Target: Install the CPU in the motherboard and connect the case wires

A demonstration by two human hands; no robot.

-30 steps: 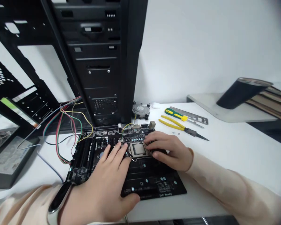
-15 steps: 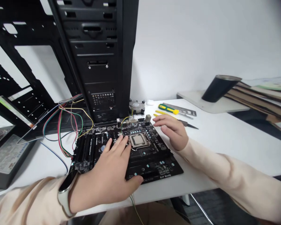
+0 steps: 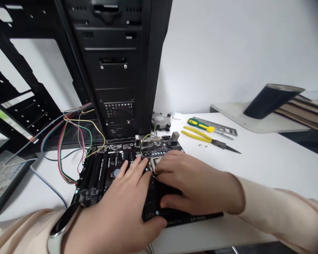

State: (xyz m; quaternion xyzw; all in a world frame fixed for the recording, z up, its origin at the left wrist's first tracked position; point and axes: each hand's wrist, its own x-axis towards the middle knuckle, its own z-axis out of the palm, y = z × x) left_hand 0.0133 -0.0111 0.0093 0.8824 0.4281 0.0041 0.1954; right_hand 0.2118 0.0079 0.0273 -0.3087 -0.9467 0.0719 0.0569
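A black motherboard [image 3: 95,169] lies flat on the white table, partly covered by my hands. My left hand [image 3: 122,201] rests flat on its middle, fingers spread and holding nothing. My right hand [image 3: 193,181] reaches over the board from the right, with its bent fingertips at the processor socket [image 3: 153,162] and its thumb apart. The socket is mostly hidden under those fingers. Close by the fingertips, a bit of thin metal wire shows at the socket's edge; whether they touch it I cannot tell.
An upright black computer case [image 3: 116,81] stands behind the board, with coloured wires [image 3: 60,155] at its left. A power supply [image 3: 7,180] sits far left. A cooling fan [image 3: 161,121], yellow-handled pliers [image 3: 212,140] and a green-yellow screwdriver [image 3: 201,125] lie behind right. A dark monitor stand [image 3: 270,102] is further right.
My right hand has moved left, from beside the board to over the processor socket, uncovering the pliers. My left hand stays flat on the board. The view has shifted slightly.
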